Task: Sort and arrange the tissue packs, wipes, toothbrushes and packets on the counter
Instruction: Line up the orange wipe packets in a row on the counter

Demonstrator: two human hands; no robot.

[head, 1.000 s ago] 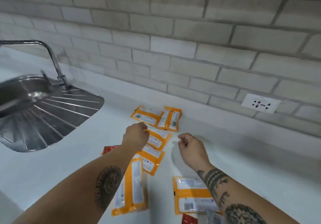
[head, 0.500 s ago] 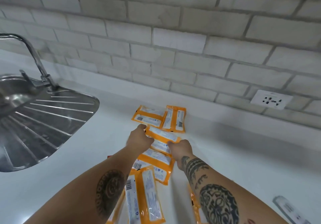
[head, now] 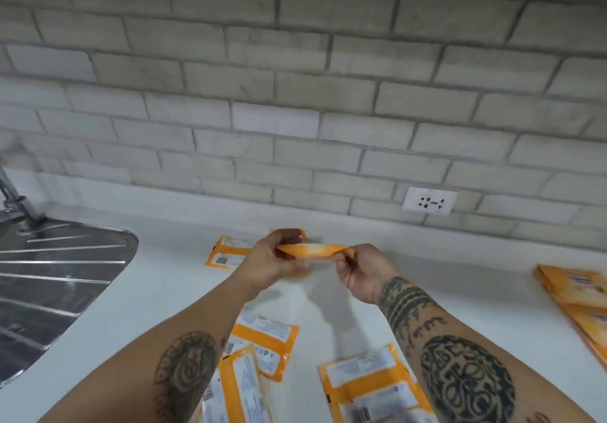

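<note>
You hold one orange packet (head: pixel 312 250) above the white counter (head: pixel 443 278), edge-on to the camera. Your left hand (head: pixel 269 258) pinches its left end between thumb and fingers, and your right hand (head: pixel 358 271) pinches its right end. Behind it, a second packet (head: pixel 226 253) lies flat near the brick wall. More packets (head: pixel 266 343) lie by your forearms, and what looks like a pile of packets (head: pixel 581 294), blurred, sits well apart at the right edge.
</note>
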